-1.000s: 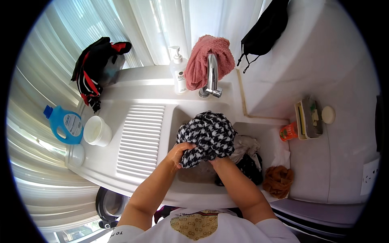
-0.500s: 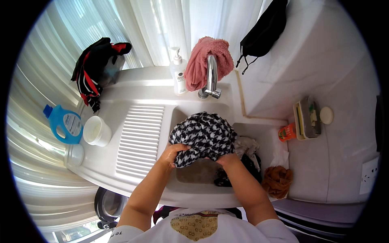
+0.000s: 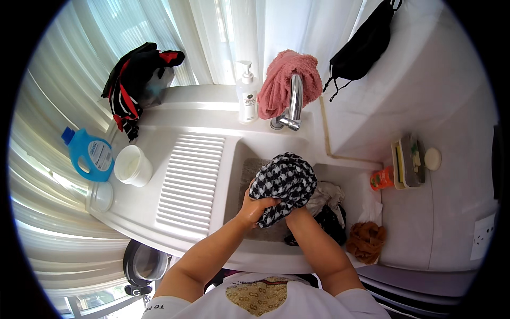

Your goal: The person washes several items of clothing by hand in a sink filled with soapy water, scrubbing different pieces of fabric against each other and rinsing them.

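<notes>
Houndstooth cloth shifted right and bunched tighter over sink, left hand fingers clenched on it, right hand fingers hidden beneath, closure undeterminable.

White shirt, patterned gold patch

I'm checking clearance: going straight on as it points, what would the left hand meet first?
The left hand would first meet the houndstooth cloth it holds; beyond, perhaps the sink's rim, though depth is unclear.
</notes>
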The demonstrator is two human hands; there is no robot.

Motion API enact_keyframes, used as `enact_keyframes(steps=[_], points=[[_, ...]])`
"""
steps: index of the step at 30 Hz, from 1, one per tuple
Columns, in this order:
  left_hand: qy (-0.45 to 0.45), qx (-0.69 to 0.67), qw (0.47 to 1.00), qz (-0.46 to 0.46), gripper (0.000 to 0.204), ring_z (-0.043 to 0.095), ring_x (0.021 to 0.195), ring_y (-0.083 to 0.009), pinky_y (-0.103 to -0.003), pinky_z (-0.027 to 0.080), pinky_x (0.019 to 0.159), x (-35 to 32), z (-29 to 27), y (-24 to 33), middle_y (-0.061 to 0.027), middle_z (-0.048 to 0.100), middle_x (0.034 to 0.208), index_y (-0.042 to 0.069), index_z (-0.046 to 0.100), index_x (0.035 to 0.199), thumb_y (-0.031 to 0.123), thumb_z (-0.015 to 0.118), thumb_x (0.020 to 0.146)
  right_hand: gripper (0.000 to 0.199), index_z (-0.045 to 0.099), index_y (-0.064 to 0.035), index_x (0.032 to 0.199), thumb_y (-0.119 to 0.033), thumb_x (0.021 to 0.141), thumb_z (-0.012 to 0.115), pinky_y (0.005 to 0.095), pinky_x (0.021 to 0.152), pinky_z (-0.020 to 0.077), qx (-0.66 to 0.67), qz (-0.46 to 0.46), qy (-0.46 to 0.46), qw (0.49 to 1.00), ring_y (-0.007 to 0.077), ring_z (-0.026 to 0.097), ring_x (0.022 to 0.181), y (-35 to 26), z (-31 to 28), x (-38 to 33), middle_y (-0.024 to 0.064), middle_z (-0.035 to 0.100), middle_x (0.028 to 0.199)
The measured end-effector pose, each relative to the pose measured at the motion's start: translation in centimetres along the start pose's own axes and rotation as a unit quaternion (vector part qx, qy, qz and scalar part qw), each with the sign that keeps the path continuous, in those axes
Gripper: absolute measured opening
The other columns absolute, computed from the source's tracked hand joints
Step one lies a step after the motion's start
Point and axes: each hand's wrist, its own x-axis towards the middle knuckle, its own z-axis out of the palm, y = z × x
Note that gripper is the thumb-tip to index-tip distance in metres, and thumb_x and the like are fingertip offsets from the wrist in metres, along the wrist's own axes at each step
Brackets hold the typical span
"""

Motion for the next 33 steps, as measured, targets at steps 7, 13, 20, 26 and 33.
enact_keyframes(steps=[7, 13, 20, 26, 33], points=[[-0.008, -0.043, 0.999, -0.004, 0.055, 0.060, 0.095, -0.0219, -0.036, 0.049, 0.085, -0.8, -0.1, 0.0, -0.0100, 0.062, 0.103, 0.003, 0.053, 0.113, -0.006, 0.067, 0.061, 0.032, 0.055, -0.0059, 0.112, -0.027, 0.094, 0.038, 0.0367, 0.080, 0.0530, 0.001, -0.008, 0.016, 1.000, 0.0224, 0.060, 0.095, 1.5, -0.3, -0.3, 0.0097, 0.060, 0.107], [-0.014, -0.072, 0.997, -0.030, 0.046, 0.061, 0.092, -0.0229, -0.036, 0.050, 0.083, -1.0, -0.1, 0.6, -0.0105, 0.064, 0.100, 0.001, 0.058, 0.108, -0.006, 0.065, 0.063, 0.034, 0.054, -0.0058, 0.112, -0.029, 0.094, 0.038, 0.0369, 0.080, 0.0532, -0.005, -0.009, 0.027, 1.000, 0.0228, 0.061, 0.095, 1.7, -0.2, -0.8, 0.0099, 0.060, 0.107], [-0.060, -0.077, 0.987, -0.131, 0.051, 0.063, 0.095, -0.0280, -0.038, 0.053, 0.084, -0.4, -4.2, 3.4, -0.0176, 0.061, 0.108, -0.004, 0.050, 0.119, 0.001, 0.058, 0.068, 0.035, 0.054, -0.0057, 0.112, -0.030, 0.093, 0.038, 0.0372, 0.079, 0.0534, -0.011, 0.035, 0.064, 0.997, 0.0232, 0.061, 0.095, 0.9, 2.3, -1.3, 0.0102, 0.060, 0.108], [-0.051, 0.013, 0.996, -0.075, 0.058, 0.063, 0.095, -0.0280, -0.038, 0.051, 0.087, -1.0, -8.5, 12.8, -0.0174, 0.062, 0.107, -0.005, 0.050, 0.119, 0.001, 0.063, 0.062, 0.052, 0.048, -0.0124, 0.126, -0.047, 0.090, 0.032, 0.0602, 0.081, 0.0436, -0.041, 0.129, 0.042, 0.990, 0.0349, 0.053, 0.109, 1.6, 7.1, 0.6, 0.0129, 0.054, 0.122], [0.072, 0.324, 0.943, -0.008, 0.072, 0.057, 0.097, -0.0245, -0.033, 0.043, 0.090, -3.5, -16.6, 19.9, -0.0121, 0.061, 0.106, 0.006, 0.048, 0.125, 0.002, 0.067, 0.056, 0.065, 0.033, -0.0125, 0.136, -0.036, 0.082, 0.060, 0.0620, 0.085, 0.0375, -0.432, 0.248, 0.075, 0.864, 0.0267, 0.046, 0.117, 5.5, 9.9, 5.0, 0.0129, 0.042, 0.133]])
